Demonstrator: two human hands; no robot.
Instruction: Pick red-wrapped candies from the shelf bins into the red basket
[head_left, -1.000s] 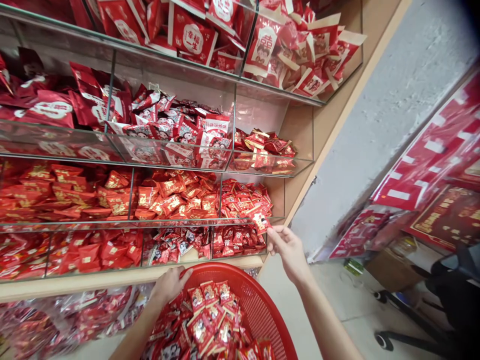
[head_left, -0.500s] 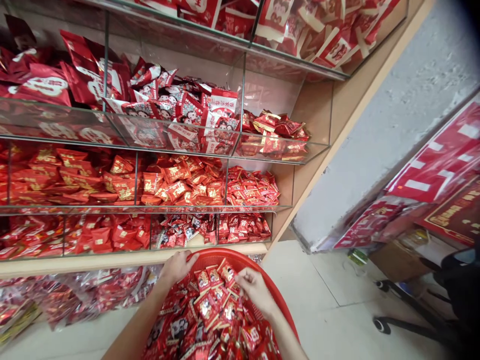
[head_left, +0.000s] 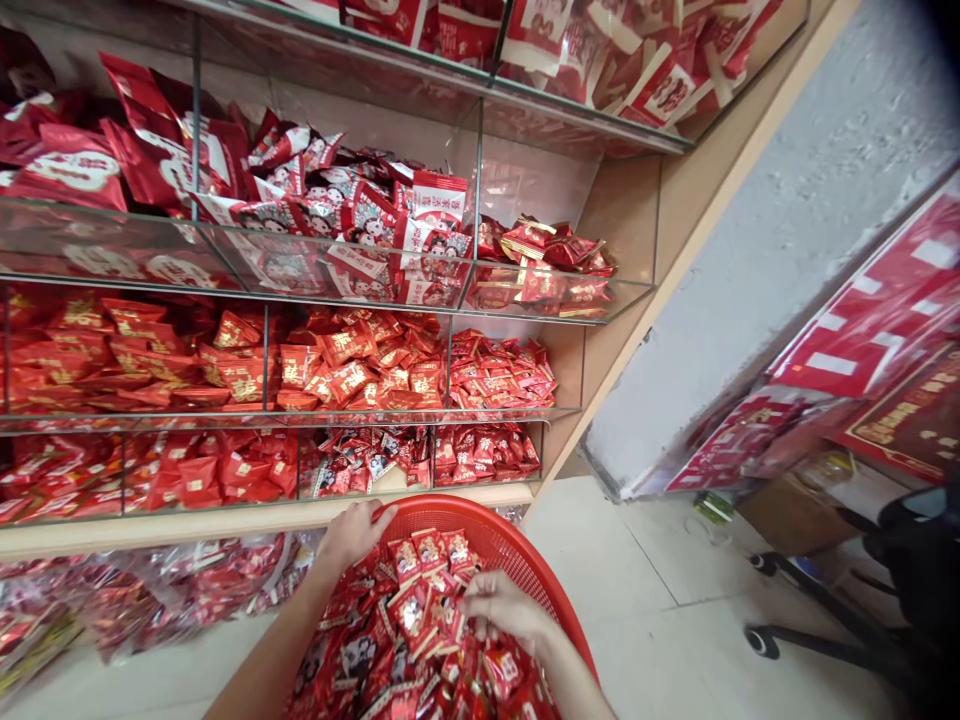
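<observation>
A round red plastic basket (head_left: 525, 555) is filled with small red candy packets (head_left: 360, 655). My left hand (head_left: 352, 540) grips its far left rim, with the fingers over the edge. On top of the pile, several packets with gold edges and cartoon figures (head_left: 429, 550) lie face up, side by side in a rough group. Just right of this group is my right hand (head_left: 499, 605), low over the pile with its fingers curled in and the fingertips against the packets. Whatever lies between those fingertips is hidden.
Beyond the basket stands a wooden shelf (head_left: 592, 400) with glass-fronted compartments of red packets (head_left: 367, 360). Clear bags of packets (head_left: 187, 600) lie under it. To the right are a grey wall (head_left: 712, 260), red sheets (head_left: 847, 330) and a wheeled chair base (head_left: 810, 640).
My right hand has moved down and toward me from the packet at the group's upper right, which now lies flat on the pile. My left hand stays on the rim.
</observation>
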